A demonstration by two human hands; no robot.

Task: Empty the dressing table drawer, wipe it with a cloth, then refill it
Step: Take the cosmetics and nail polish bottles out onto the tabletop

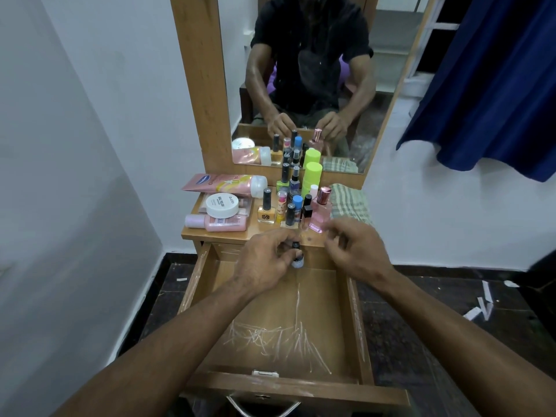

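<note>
The left hand (264,263) curls its fingers around a small dark-capped bottle (297,256), held over the far end of the open drawer (192,284), at 12 o'clock from its scratched floor. The right hand (353,251), at 3 o'clock from the bottle, has loosely bent fingers — whether they touch anything is hard to tell. On the tabletop (219,234) at 12 o'clock stand more bottles; a checked cloth (350,203) lies at 2 o'clock, partly hidden.
</note>
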